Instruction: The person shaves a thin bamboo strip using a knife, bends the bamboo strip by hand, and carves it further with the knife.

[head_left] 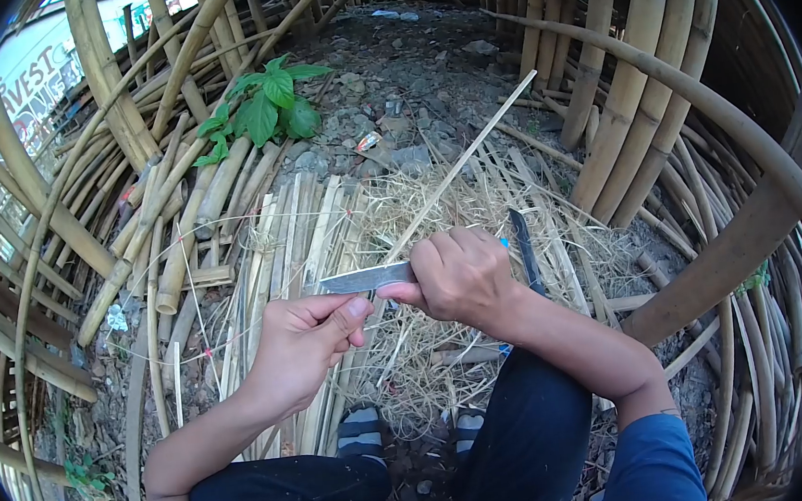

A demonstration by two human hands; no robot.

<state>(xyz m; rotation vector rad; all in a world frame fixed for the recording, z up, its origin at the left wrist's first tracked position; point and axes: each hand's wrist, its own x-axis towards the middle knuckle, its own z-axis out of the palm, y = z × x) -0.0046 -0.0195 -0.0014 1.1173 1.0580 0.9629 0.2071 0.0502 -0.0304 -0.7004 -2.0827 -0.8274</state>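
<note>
My right hand [466, 273] is wrapped round the handle of a knife [365, 280], whose blade points left, just above my left fingertips. My left hand [318, 341] is closed in a pinch below the blade. A long, pale bamboo strip [460, 165] slants from the upper right down behind the blade, in line with the left fingertips; its lower end is hidden there. Beyond my right hand lies a dark, long blade [524, 248], partly covered by my knee and arm. Fine bamboo shavings [420, 345] cover the ground beneath both hands.
Split bamboo slats [297, 227] lie side by side in front of me. Bamboo poles [641, 82] stand at the right, with more stacked at the left. A green plant [267, 109] grows ahead. A thin string [192, 271] with red marks crosses the left side.
</note>
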